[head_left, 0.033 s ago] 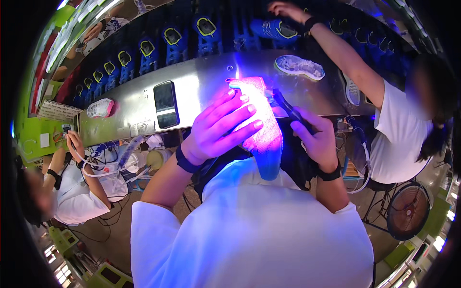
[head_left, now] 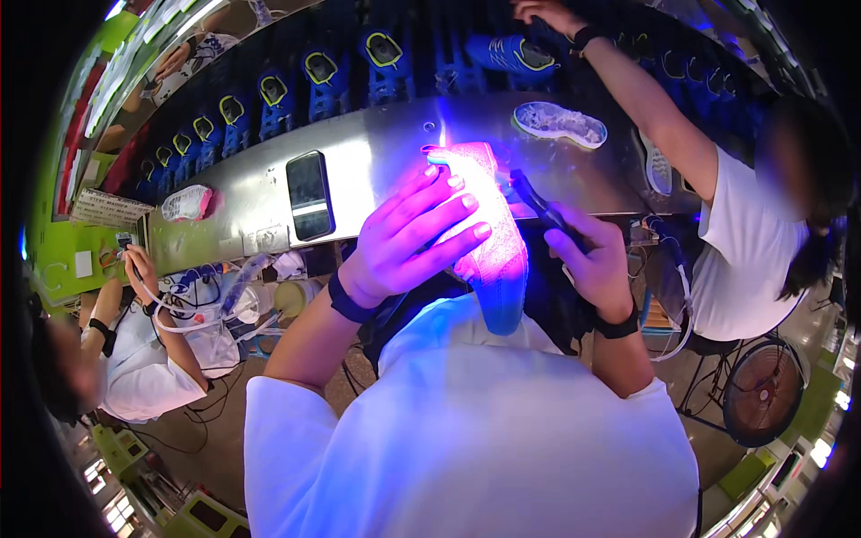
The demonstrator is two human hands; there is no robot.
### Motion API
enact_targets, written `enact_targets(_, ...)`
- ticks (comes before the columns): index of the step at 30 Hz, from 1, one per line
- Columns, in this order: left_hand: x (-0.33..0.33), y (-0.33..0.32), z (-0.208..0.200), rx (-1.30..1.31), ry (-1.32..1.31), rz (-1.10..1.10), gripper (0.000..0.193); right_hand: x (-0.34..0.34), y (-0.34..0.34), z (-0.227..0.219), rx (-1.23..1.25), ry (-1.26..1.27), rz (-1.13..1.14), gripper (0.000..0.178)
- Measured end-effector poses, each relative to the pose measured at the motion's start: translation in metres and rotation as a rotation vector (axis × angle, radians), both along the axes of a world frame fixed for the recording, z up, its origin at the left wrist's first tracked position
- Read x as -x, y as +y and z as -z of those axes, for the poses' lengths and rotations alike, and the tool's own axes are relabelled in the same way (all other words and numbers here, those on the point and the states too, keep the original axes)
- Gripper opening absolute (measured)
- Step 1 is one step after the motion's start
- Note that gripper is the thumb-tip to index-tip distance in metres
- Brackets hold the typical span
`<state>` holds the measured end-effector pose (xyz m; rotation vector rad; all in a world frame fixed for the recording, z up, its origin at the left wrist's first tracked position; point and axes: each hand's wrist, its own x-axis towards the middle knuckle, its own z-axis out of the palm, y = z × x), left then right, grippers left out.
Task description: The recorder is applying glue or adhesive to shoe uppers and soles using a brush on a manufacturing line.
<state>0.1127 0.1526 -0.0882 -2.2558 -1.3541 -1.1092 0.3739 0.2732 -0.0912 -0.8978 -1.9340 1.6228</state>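
Under a bright pink and violet light, a shoe (head_left: 499, 247) is held above the near edge of the bench, its darker end toward my body. My left hand (head_left: 404, 233) lies across it with bent fingers, gripping it from the left. My right hand (head_left: 592, 260) is closed around a black-handled brush (head_left: 538, 199), whose tip is close to the shoe's right side. Glare hides detail on the shoe, and I cannot tell whether the brush touches it.
A metal bench (head_left: 386, 134) carries a phone (head_left: 310, 195), a white shoe sole (head_left: 560, 124) and a pink-edged sole (head_left: 187, 203). Behind runs a line of blue shoes (head_left: 325, 68). Co-workers sit left and right; the right one's hand (head_left: 552, 15) reaches over. A fan (head_left: 762, 393) stands right.
The brush tip has shifted slightly beside the shoe. The right co-worker's hand has moved a little upward over the line of blue shoes. My left hand stays in place.
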Motion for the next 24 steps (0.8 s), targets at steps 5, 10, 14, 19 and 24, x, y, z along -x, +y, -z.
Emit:
enact_targets(5,0.004,0.002,0.000,0.042,-0.001,0.019,0.035,-0.030,0.004,-0.007,0.308,0.012,-0.142,0.035)
enact_targets(10,-0.003,0.002,0.004,0.035,0.024,0.002,0.032,-0.002,0.015,-0.006,0.089,-0.044,-0.051,0.037)
enact_targets(14,0.000,0.002,0.009,0.072,0.008,-0.068,0.032,0.001,0.022,0.006,-0.032,0.009,-0.054,0.038)
enact_targets(19,0.008,0.003,0.014,0.154,-0.052,-0.129,0.048,-0.018,0.024,0.005,0.296,-0.039,-0.167,0.040)
enact_targets(24,-0.007,0.011,0.025,0.225,-0.130,-0.175,0.057,-0.027,0.021,0.029,0.378,-0.031,-0.093,0.036)
